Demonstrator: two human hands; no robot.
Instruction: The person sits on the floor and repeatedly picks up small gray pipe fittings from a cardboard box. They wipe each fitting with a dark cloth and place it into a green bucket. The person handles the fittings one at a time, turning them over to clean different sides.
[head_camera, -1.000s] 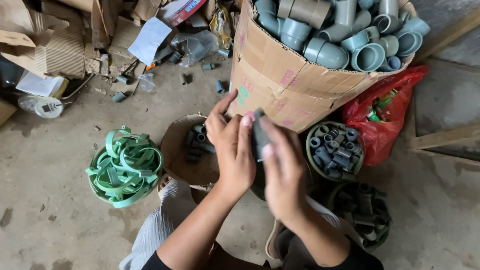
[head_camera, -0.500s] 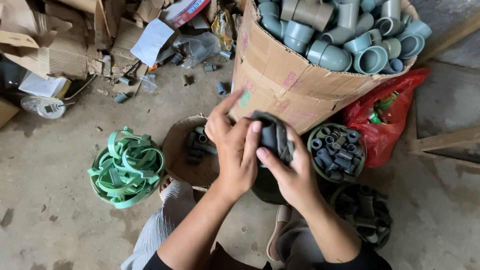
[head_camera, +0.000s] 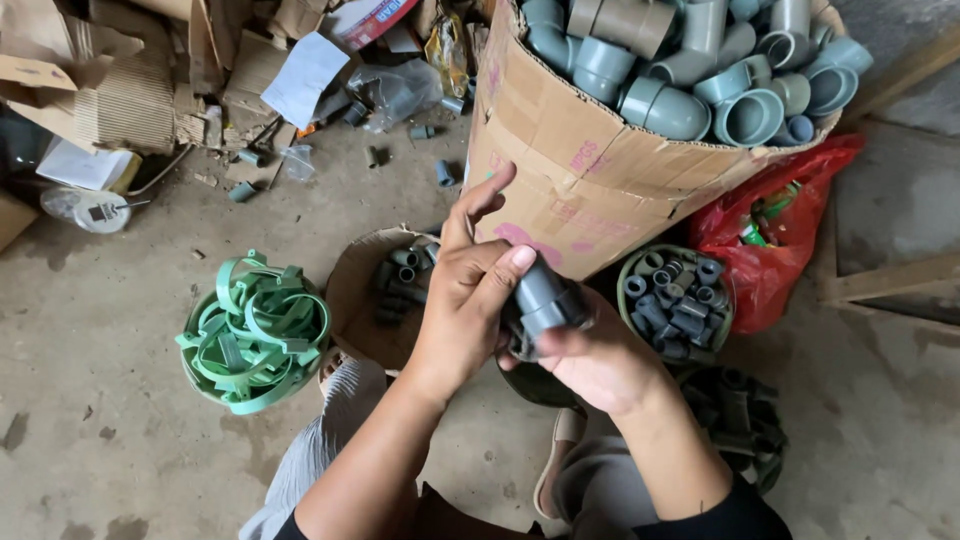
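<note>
I have both hands together low in the middle of the view, over the concrete floor (head_camera: 120, 400). My right hand (head_camera: 600, 365) cups a small bundle of dark grey pipe fittings (head_camera: 545, 300) from below, fingers closed around it. My left hand (head_camera: 470, 300) presses on the bundle from the left, thumb on its top and the other fingers spread upward. The bundle sits just in front of a big cardboard box (head_camera: 590, 190) heaped with larger grey pipe fittings (head_camera: 700, 70). Right of my hands is a green bowl (head_camera: 625, 275) full of small dark fittings, and beyond that a red plastic bag (head_camera: 770, 260). To the left is a pile of green plastic straps (head_camera: 255, 335), and between it and my hands a round cardboard tub (head_camera: 350, 300) holds a few fittings. Scrap cardboard (head_camera: 110, 90) litters the far left.
</note>
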